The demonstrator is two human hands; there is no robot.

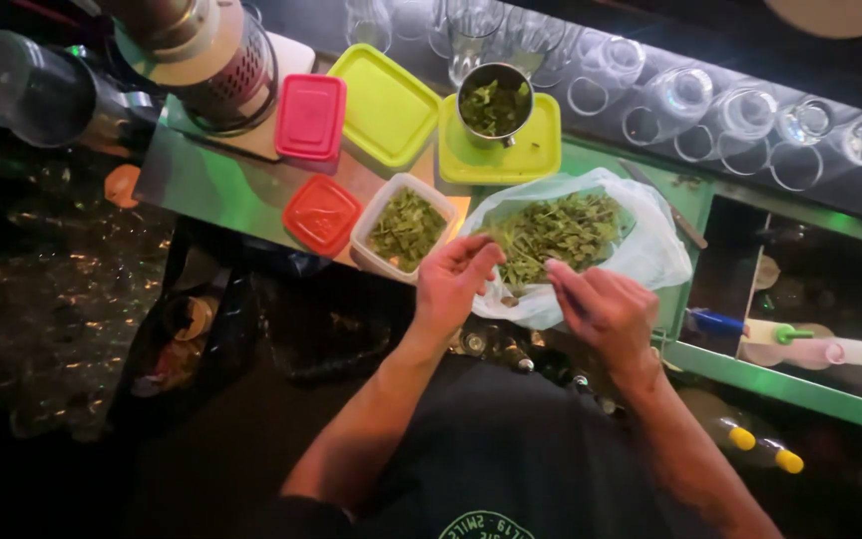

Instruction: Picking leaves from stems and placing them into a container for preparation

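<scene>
The left hand [454,282] hangs at the near edge of the bench [212,185] with its fingers bunched together, pinching at a sprig from the heap of green herb leaves [551,235]; what exactly sits between the fingertips is too small to make out. The right hand [606,307] is just beside it, loosely curled, its forefinger stretched toward the same leaves and touching the near edge of the heap. Both hands meet over the mouth of a thin clear plastic bag [655,250], which lies open on the bench and holds the heap.

Just beyond the left hand's knuckles stands a white square tub [376,225], partly filled with picked leaves. Past that, on the outer side of the left hand, lies an orange-red lid [321,215], and further off a pink-red lid [310,117].

Straight ahead of both hands, beyond the bag, a metal cup [496,100] with leaves in it stands on a lime-green lid [541,150]; a second lime-green lid [386,105] lies next to it. Furthest away runs a row of upturned glasses [750,115].
</scene>
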